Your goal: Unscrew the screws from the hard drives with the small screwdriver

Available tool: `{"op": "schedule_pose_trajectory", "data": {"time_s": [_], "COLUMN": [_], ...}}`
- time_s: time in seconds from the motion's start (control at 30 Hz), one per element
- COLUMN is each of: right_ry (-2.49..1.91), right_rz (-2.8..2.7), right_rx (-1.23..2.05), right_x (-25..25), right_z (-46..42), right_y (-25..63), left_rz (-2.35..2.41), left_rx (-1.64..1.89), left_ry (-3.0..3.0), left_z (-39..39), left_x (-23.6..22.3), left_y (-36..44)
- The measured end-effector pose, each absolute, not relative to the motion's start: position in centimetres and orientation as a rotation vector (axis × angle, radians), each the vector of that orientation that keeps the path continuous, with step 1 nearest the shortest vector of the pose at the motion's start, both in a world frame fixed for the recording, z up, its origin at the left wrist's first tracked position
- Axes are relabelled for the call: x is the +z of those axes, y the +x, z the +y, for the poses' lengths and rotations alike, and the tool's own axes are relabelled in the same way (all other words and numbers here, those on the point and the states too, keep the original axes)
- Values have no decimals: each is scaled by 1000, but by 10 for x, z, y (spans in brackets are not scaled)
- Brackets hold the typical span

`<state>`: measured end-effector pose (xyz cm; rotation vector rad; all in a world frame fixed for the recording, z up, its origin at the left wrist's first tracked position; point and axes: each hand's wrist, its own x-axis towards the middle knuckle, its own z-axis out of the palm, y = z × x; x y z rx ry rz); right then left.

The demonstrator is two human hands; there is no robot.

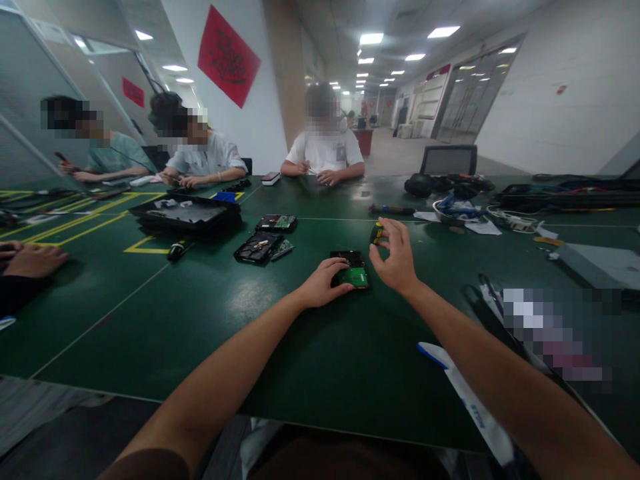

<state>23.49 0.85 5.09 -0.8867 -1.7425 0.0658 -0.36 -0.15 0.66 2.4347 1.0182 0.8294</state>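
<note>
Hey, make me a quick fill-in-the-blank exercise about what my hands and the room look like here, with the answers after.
1. The left hand grips a device bearing a ____ circuit board.
2. The right hand holds a tool handle coloured black and ____.
3. The person straight across the table wears a ____ top.
4. The large diamond-shaped paper sign has a ____ background.

Missing words: green; yellow; white; red.
</note>
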Motion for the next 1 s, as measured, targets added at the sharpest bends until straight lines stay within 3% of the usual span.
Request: {"op": "schedule_pose_trajectory", "data": {"time_s": [1.0], "right_ry": [-912], "right_rz": [-1727], "right_rx": [57], "right_x": [48], "right_z": [10], "right_y": [235], "left_rz": [1030], "left_rx": [817], "left_ry": [2434], "left_z": [-2], "left_x": [8], "left_y": [-4]}}
